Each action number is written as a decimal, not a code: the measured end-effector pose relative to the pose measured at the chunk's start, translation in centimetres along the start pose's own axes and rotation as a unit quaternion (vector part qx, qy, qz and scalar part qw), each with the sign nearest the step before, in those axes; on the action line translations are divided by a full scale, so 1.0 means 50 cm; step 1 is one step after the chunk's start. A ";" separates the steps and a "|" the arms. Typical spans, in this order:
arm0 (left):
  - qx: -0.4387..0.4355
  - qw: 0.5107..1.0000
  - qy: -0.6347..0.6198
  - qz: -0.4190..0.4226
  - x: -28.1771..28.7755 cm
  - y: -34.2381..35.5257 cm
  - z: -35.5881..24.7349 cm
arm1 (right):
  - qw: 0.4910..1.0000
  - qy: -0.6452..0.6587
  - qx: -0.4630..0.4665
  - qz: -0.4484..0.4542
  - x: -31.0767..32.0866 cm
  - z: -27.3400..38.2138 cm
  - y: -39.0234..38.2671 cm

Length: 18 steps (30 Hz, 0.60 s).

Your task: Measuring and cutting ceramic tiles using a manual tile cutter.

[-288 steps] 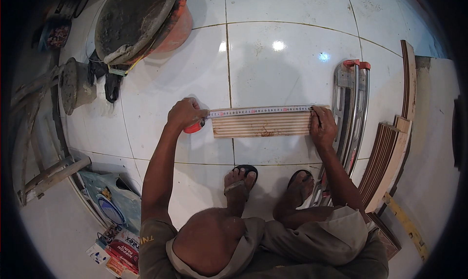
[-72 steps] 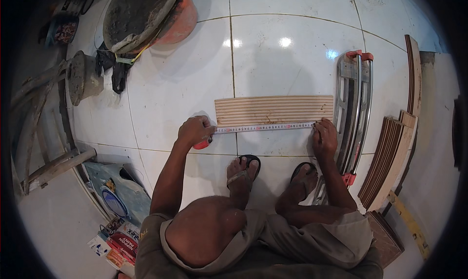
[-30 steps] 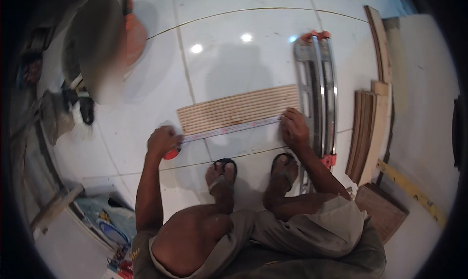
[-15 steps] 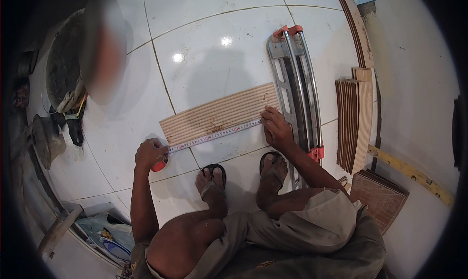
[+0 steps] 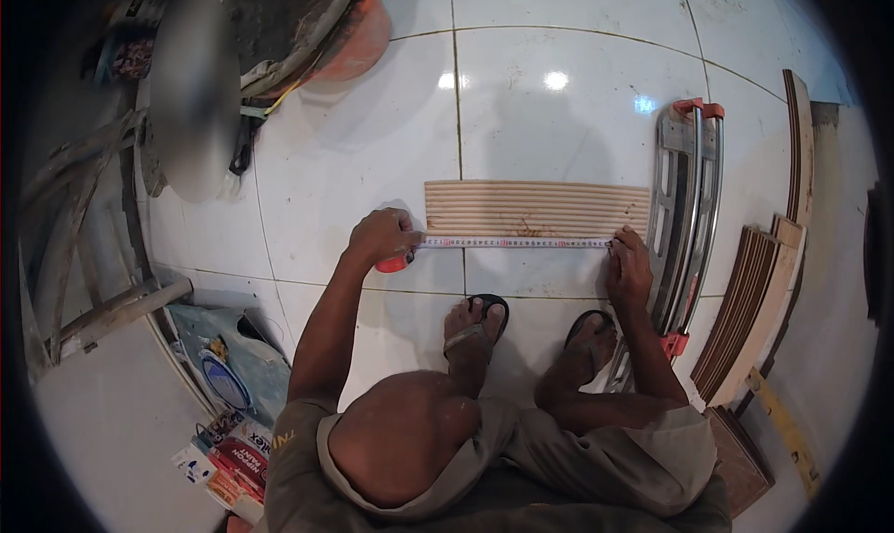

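A ribbed light wooden strip lies crosswise on the white tiled floor in front of my feet, with an extended tape measure along its near edge. My left hand grips the tape's red case just beyond the strip's left end. My right hand pinches the tape blade near the right end, its fingertips at the strip's edge. Right beside that hand stands a long metal tile cutter with red end fittings.
An orange mortar bucket is at upper left, beside a wooden frame. Paint packs and a grey bag lie lower left. Stacked brown panels and a yellow level are on the right.
The tape, earlier over the strip's far edge, lies along its near edge. Since half a second ago the head view has turned, so the strip appears level again; both hands keep their grip.
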<state>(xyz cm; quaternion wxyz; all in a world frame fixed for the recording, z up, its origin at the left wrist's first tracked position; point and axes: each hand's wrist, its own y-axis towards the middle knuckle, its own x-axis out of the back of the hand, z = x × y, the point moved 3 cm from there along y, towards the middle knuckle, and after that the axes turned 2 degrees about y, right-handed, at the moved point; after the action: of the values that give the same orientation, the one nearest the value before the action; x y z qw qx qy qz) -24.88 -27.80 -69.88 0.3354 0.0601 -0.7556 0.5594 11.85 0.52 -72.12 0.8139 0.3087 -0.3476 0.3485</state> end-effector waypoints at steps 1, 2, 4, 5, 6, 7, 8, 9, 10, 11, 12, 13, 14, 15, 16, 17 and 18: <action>-0.009 1.000 -0.002 0.003 0.001 -0.002 0.005 | 1.000 -0.007 0.012 0.008 -0.002 0.002 0.001; -0.020 1.000 -0.003 0.007 0.002 -0.002 0.007 | 1.000 -0.006 0.015 0.008 -0.003 0.003 0.002; -0.029 0.999 -0.019 0.014 0.005 0.000 0.014 | 0.999 -0.012 0.032 0.019 -0.001 0.004 0.004; -0.038 0.998 -0.033 0.023 0.005 0.001 0.016 | 0.999 -0.014 0.033 0.019 -0.001 0.000 0.003; -0.039 0.998 -0.034 0.023 0.004 0.003 0.018 | 0.999 -0.009 0.030 0.012 -0.001 -0.006 0.000; -0.041 0.998 -0.051 0.024 0.006 0.002 0.018 | 1.000 -0.003 0.027 0.005 -0.001 -0.008 -0.001; -0.043 0.996 -0.068 0.026 0.007 0.002 0.016 | 1.000 -0.004 0.026 0.005 -0.002 -0.009 -0.001; -0.043 0.996 -0.068 0.027 0.005 0.002 0.013 | 1.000 -0.004 0.019 0.004 -0.003 -0.010 -0.002; -0.026 0.998 -0.049 0.013 0.005 0.001 0.005 | 1.000 -0.005 0.012 0.003 -0.002 -0.009 -0.002; -0.009 1.000 -0.029 -0.002 0.004 -0.001 -0.002 | 1.000 -0.007 0.010 0.003 0.000 -0.008 -0.002; -0.012 0.999 -0.030 0.000 0.003 -0.003 -0.011 | 1.000 -0.015 0.012 0.004 0.001 -0.007 0.000; -0.003 1.000 -0.018 -0.009 0.004 -0.006 -0.014 | 1.000 -0.020 0.014 0.005 0.000 -0.006 0.001; 0.006 1.000 -0.007 -0.019 0.005 -0.008 -0.016 | 1.000 -0.020 0.013 0.005 -0.001 -0.006 0.000; 0.006 1.000 -0.006 -0.018 0.005 -0.011 -0.019 | 1.000 -0.020 0.017 0.005 -0.003 -0.005 -0.001; 0.007 1.000 -0.002 -0.022 0.006 -0.012 -0.019 | 1.000 -0.019 0.022 0.004 -0.004 -0.004 0.000; 0.008 1.000 0.002 -0.026 0.007 -0.013 -0.019 | 1.000 -0.019 0.022 0.004 -0.003 -0.004 0.001; 0.008 1.000 0.002 -0.026 0.007 -0.012 -0.019 | 0.999 -0.020 0.025 0.006 -0.001 -0.003 0.002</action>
<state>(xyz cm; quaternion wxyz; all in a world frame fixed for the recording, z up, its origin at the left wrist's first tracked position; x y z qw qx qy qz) -24.44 -27.08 -69.04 0.3504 0.0814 -0.7489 0.5566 11.79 0.68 -72.24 0.7966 0.3344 -0.3569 0.3553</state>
